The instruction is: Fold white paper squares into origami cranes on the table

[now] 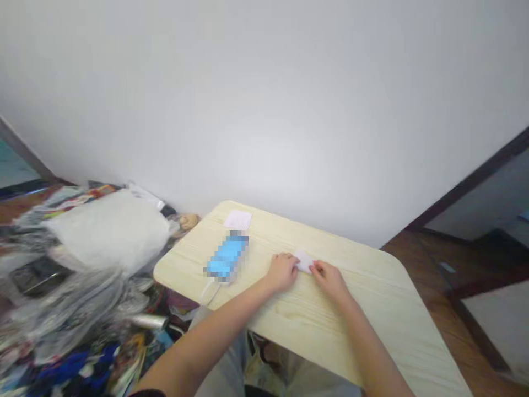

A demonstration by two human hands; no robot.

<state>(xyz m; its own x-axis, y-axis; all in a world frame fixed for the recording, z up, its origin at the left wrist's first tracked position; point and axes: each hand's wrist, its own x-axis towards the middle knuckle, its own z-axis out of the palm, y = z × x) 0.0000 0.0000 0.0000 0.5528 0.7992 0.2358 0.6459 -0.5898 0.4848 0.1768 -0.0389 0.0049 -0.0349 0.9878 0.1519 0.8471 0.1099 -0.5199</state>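
My left hand (282,271) and my right hand (330,278) meet over a small white piece of paper (303,261) on a pale wooden table (372,309). Both hands have their fingers curled and pinch the paper from either side, the left at its left edge, the right at its right edge. The paper lies flat on or just above the tabletop.
A blurred blue phone (227,257) with a white cable (209,292) lies left of my hands. A white paper sheet (238,219) rests near the table's far edge. A heap of plastic bags (103,237) and clutter fills the left floor. A white wall stands behind.
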